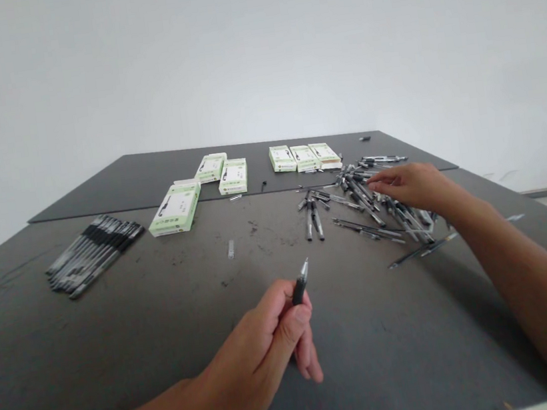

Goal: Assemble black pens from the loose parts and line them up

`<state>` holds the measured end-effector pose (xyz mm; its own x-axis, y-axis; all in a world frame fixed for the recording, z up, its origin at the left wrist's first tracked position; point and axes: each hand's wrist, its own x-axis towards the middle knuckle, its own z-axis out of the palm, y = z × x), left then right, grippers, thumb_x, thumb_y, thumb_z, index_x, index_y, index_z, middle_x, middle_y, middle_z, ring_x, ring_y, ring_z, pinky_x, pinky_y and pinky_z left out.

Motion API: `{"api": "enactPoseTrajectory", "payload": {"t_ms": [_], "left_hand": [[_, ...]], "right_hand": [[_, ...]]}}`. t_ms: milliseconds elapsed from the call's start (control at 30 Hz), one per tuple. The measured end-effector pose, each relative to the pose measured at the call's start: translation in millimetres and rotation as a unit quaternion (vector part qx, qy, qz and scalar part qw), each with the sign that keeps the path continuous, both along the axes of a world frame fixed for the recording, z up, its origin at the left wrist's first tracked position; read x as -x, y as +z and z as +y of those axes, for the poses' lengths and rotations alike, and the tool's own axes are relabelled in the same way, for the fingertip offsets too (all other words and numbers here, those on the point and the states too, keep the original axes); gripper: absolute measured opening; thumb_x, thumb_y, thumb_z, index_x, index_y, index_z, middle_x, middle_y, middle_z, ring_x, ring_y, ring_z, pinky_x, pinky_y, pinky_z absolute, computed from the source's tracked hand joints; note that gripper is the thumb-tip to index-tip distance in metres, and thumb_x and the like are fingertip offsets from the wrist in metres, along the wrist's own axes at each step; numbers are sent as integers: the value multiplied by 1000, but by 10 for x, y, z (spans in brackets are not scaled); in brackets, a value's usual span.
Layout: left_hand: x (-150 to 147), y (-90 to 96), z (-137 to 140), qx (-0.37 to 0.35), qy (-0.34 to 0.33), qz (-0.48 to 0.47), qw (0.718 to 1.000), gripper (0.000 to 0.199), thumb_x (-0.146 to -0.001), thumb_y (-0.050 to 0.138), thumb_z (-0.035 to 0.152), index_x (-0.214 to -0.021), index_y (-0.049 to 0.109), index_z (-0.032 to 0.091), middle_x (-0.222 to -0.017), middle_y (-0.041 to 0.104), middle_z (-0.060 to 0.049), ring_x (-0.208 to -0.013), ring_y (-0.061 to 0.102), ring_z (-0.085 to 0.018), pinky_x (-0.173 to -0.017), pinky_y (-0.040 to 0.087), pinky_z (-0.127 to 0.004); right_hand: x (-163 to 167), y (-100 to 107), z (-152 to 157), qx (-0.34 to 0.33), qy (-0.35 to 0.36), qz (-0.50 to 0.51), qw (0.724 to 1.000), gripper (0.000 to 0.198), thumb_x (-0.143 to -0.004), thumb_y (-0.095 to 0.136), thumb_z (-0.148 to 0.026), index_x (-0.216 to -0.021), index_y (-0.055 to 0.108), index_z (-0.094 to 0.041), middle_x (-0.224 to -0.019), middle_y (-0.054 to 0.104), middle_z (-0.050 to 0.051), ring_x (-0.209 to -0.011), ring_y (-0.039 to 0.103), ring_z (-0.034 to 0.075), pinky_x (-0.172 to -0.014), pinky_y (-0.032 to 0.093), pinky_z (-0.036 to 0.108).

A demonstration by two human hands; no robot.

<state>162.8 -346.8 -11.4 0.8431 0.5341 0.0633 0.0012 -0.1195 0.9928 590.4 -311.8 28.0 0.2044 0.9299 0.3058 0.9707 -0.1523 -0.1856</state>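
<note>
My left hand (284, 338) is closed around a pen (300, 287), low over the near middle of the table. The pen's silver tip points up and away, with its black grip showing above my fingers; the rest of its barrel is hidden in the hand. At the right, my right hand (409, 186) reaches over a loose pile of pen parts (360, 197), fingers stretched out to the left with nothing visible in them. From this angle I cannot tell whether its fingertips touch the pile. Two short clear barrels with black grips (313, 220) lie left of the pile.
On the dark table (172, 353), a neat row of pens (93, 255) lies at the left. A green-white box (176, 209) stands beyond it, with several more boxes (281, 158) farther back. A clear strip (231, 249) lies mid-table. A pale wall rises behind.
</note>
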Motion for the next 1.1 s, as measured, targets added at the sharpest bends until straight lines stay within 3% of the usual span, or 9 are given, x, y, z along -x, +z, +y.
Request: {"api": "enactPoseTrajectory", "payload": {"t_ms": [333,500,667,900,1100], "left_hand": [[-14,-14,-29,31,9,-8,999,44,-114,36,62,-107,49,21,-69,58,4,-66,68,-17,-68,52,-30],[-12,-6,-37,35,6,-9,999,39,-116,35,57,-108,49,22,-70,58,4,-66,68,-17,-69,52,-30],[1,12,-22,11,-6,-4,1000,34,-117,32,50,-107,49,22,-70,61,2,-69,68,-17,-71,53,-29],[11,16,13,-8,-36,-9,999,30,-118,31,45,-107,47,23,-69,62,2,-68,67,-17,-72,54,-29],[11,-5,16,-28,-44,4,999,25,-118,32,40,-105,45,24,-69,61,4,-69,68,-16,-71,54,-27]], "right_hand": [[102,-80,9,-31,-15,7,999,44,-95,62,-55,-123,84,-29,-77,77,4,-73,71,25,-69,48,37],[245,-157,59,-65,73,-22,995,42,-100,60,-50,-122,84,-25,-103,82,10,-95,75,30,-86,55,42],[417,-276,164,-77,157,-67,982,41,-106,55,-49,-122,84,-25,-120,82,12,-114,72,33,-106,50,48],[694,-416,311,-66,147,-149,976,46,-112,44,-52,-136,78,-33,-138,76,8,-126,61,36,-103,41,52],[739,-486,346,-67,138,-179,972,43,-110,47,-51,-131,81,-34,-139,73,9,-126,58,37,-103,40,54]]}}
